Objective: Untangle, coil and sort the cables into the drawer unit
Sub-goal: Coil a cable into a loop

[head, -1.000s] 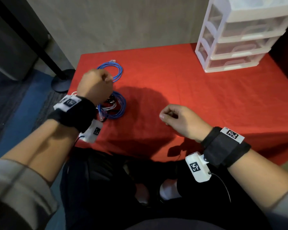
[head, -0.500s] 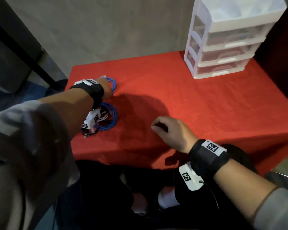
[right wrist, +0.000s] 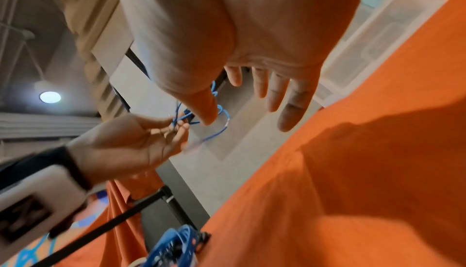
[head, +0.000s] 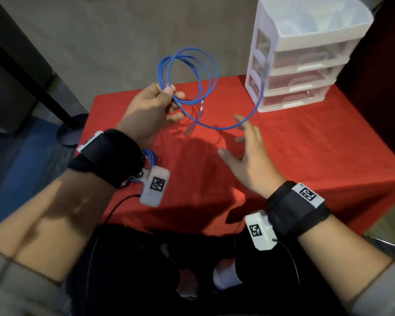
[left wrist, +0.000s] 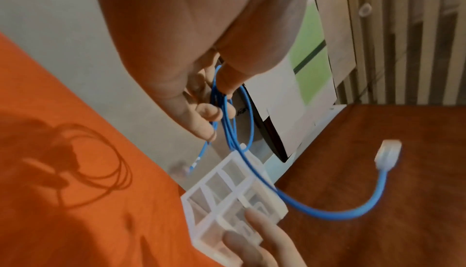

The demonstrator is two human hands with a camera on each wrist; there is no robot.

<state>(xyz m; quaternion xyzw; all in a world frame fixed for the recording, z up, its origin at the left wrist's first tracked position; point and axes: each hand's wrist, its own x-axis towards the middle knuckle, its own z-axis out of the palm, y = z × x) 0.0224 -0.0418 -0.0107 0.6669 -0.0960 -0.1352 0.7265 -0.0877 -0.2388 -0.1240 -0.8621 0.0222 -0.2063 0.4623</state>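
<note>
My left hand (head: pixel 156 103) is raised over the red table (head: pixel 306 156) and pinches a thin blue cable (head: pixel 193 71) that hangs in loose loops. One long end swings right, its clear plug (left wrist: pixel 388 152) in front of the white drawer unit (head: pixel 306 62). My right hand (head: pixel 244 153) hovers to the right, fingers spread, just under the lowest loop and holding nothing. In the left wrist view the cable (left wrist: pixel 228 115) runs between thumb and fingers. A second bundle of blue cable (head: pixel 149 155) lies on the table, mostly hidden behind my left wrist; it also shows in the right wrist view (right wrist: pixel 176 245).
The drawer unit stands at the far right corner with its three drawers closed. A dark stand base (head: pixel 69 131) sits on the floor beyond the table's left edge. A grey wall rises behind the table.
My left hand has lifted a blue cable off the table's left side and carried it up toward the middle. My right hand has gone from a loose fist to spread fingers and moved forward.
</note>
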